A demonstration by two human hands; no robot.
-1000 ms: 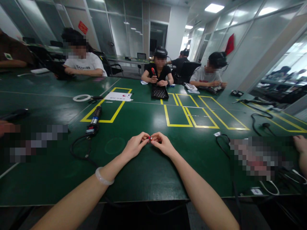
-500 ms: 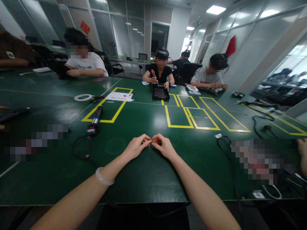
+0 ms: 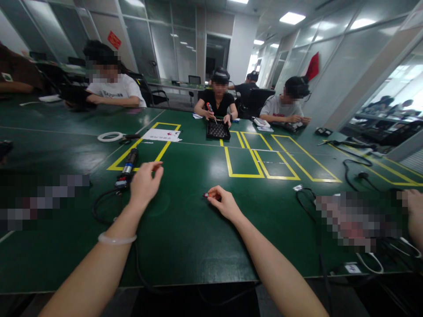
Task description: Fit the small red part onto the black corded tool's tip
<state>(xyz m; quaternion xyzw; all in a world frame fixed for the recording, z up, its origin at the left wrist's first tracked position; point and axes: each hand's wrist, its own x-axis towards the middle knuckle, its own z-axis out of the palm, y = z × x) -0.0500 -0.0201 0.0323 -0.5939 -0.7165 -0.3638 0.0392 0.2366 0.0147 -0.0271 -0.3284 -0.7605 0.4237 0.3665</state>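
Red small part (image 3: 205,195) pinched in right hand (image 3: 224,202), well right of corded black tool (image 3: 128,164) on tabletop (image 3: 194,237). Left hand (image 3: 145,182) just right of that tool, fingers curled; can't tell if it grips anything.

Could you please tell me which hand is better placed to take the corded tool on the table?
The left hand, most likely: it is beside the corded tool, with nothing visible between its thumb and fingers. The right hand is farther off and pinches a small red part.
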